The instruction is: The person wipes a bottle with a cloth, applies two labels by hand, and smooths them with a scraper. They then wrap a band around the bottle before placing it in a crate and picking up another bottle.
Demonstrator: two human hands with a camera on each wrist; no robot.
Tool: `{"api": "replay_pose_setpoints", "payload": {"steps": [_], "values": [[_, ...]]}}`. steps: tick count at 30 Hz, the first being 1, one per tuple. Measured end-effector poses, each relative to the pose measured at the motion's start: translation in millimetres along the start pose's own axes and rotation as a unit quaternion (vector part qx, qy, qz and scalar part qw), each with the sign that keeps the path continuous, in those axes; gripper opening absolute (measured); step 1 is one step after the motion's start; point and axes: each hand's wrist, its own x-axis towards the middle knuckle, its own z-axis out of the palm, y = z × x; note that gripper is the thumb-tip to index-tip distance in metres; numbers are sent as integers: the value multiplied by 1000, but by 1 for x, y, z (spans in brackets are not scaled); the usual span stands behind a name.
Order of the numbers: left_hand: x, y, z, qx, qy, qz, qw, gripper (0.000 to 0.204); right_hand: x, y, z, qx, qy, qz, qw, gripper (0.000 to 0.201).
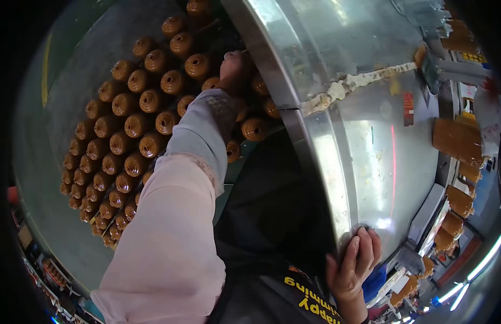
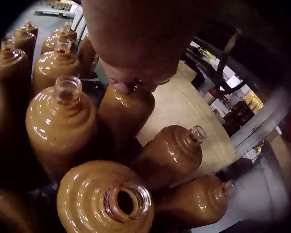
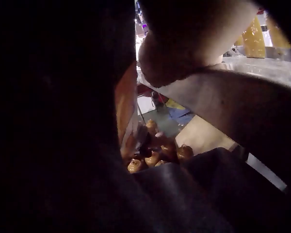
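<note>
- Left hand (image 1: pixel 236 70): fingers curled round the neck of one bottle (image 2: pixel 125 110), which stands among others close beside the table.
- Right hand (image 1: pixel 356 264): fingers laid on the table's edge, holding nothing.
- The step in hand seems to be taking hold of that bottle by its neck; the next move would call for a firm grip on its slick-looking surface and a straight path clear of its neighbours and the table (image 1: pixel 369 162).
- Other bottles (image 1: pixel 134 125) spread outward from the table in close rows, glossy brown, with bare necks. The nearest (image 2: pixel 104 194) in the left wrist view shows an open mouth; what is inside cannot be told.
- A pale board (image 2: pixel 196 114) lies beyond the held bottle, near the table.
</note>
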Motion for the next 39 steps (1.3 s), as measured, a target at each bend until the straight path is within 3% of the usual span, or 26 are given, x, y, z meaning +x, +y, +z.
{"api": "replay_pose_setpoints", "payload": {"steps": [3, 5, 9, 11, 12, 14, 18, 19, 20, 22, 23, 24, 26, 27, 29, 32, 35, 37, 39], "values": [[24, -39, 46, 64, 32, 74, 995, 39, 3, 0, 0, 14, 9, 1, 1000, 56], [28, -43, 61, 84, 44, 60, 994, 37, 7, -1, -1, 27, 22, 9, 999, 62], [0, -32, 19, 51, 39, 104, 992, 35, 7, -2, -4, 37, 42, 14, 998, 71], [-22, -25, 2, 0, 23, 144, 989, 34, 3, 1, -9, 71, 25, 20, 997, 66], [-33, -25, -6, -30, 13, 158, 987, 33, 0, 1, -7, 64, 42, 18, 997, 74], [-65, -13, -27, -87, -11, 184, 979, 32, -5, 2, -17, 121, 21, 26, 992, 68], [-155, 4, -73, -186, -94, 203, 957, 30, -50, 26, -77, 162, 144, 4, 976, 47], [-178, 8, -82, -207, -124, 203, 949, 30, -65, 43, -99, 180, 164, 24, 970, 39], [-200, 12, -93, -226, -152, 201, 941, 29, -78, 66, -114, 140, 238, 15, 961, 46], [-243, 24, -112, -251, -205, 196, 926, 28, -111, 118, -144, 97, 225, 151, 958, 34], [-262, 30, -121, -258, -228, 193, 919, 28, -116, 153, -153, -2, 264, 153, 952, 28], [-281, 39, -131, -266, -244, 193, 912, 27, -125, 187, -160, 46, 282, 200, 937, 27], [-316, 70, -159, -273, -266, 186, 906, 25, -140, 270, -171, 49, 264, 283, 921, 27], [-332, 95, -179, -273, -277, 180, 903, 24, -143, 322, -167, -20, 271, 235, 933, 32], [-357, 134, -211, -258, -294, 166, 905, 20, -128, 392, -169, -42, 231, 279, 931, 41], [-381, 184, -238, -263, -284, 125, 914, 14, -81, 442, -182, -47, 202, 335, 919, 42], [-383, 203, -246, -252, -232, 238, 909, 18, -53, 506, -167, -112, 219, 398, 884, 36], [-377, 211, -257, -212, -221, 318, 897, 27, -51, 523, -153, -103, 252, 395, 878, 34], [-382, 226, -267, -239, -212, 301, 899, 24, -56, 529, -152, -162, 254, 376, 876, 28]]}}
